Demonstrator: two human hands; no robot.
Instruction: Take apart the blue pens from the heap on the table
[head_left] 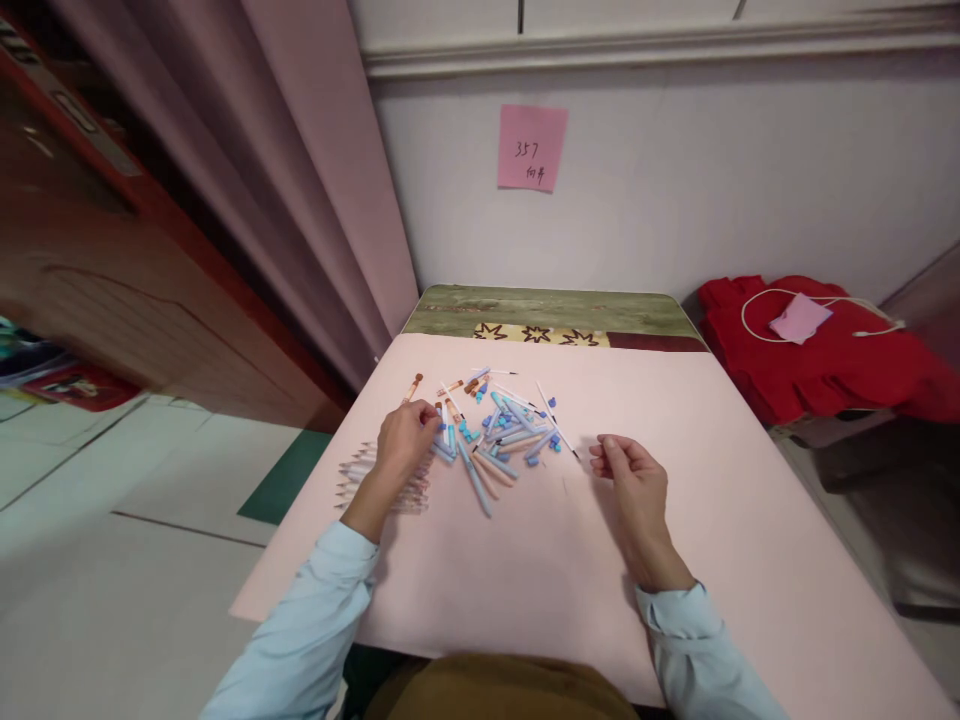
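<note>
My left hand (pixel 405 440) is closed, fingertips together at the left side of a loose pile of pen parts. What it holds, if anything, is hidden. Pale blue and peach pen barrels (pixel 516 435) lie in the middle of the pile, with small blue pieces (pixel 469 432) among them. Thin white refills with dark tips (pixel 564 432) lie around its edge. Under my left wrist, a row of pointed pens (pixel 360 470) lies side by side, partly covered. My right hand (pixel 637 490) is right of the pile, thumb against curled fingers; anything between them is too small to see.
A pale pink sheet (pixel 540 580) covers most of the table, with a green wood-patterned strip (pixel 600 303) at the back. A pink note (pixel 532 148) is on the wall. To the right, a red cloth-covered seat (pixel 847 370) carries a white cable. A curtain (pixel 300 150) hangs left.
</note>
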